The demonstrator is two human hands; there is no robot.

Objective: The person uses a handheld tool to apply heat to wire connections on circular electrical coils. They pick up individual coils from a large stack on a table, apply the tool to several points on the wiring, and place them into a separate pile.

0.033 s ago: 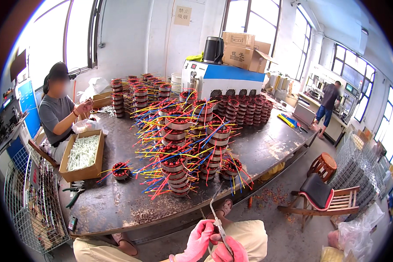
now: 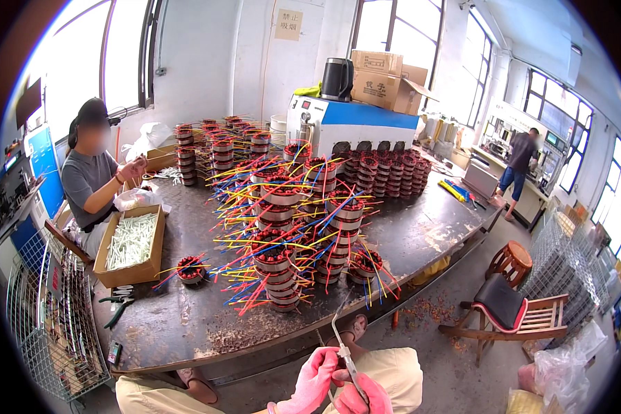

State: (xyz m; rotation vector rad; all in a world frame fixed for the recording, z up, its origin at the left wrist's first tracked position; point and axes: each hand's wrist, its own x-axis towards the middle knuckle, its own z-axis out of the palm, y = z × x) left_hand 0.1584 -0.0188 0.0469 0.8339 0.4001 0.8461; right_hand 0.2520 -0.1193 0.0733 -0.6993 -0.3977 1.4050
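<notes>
Low in front, over my lap, I hold a gas torch [image 2: 347, 358] with a thin bent metal nozzle that points up toward the table edge. My right hand [image 2: 366, 396], in a pink glove, is closed round its handle. My left hand [image 2: 313, 381], gloved the same way, pinches the torch near its valve; part of these fingers is hidden. Beyond the nozzle tip, a wound motor stator [image 2: 366, 266] with red, yellow and blue leads sits near the table's edge. Tall stacks of similar stators [image 2: 276, 269] stand to its left. One single stator [image 2: 191, 270] lies apart, farther left.
The dark worn table [image 2: 207, 317] carries a carton of white sleeves [image 2: 130, 241], pliers [image 2: 119, 310] and a blue-white machine [image 2: 352, 127]. A co-worker [image 2: 93, 165] sits at the left; another person [image 2: 521, 165] stands far right. A wooden chair [image 2: 507, 314] is on the right.
</notes>
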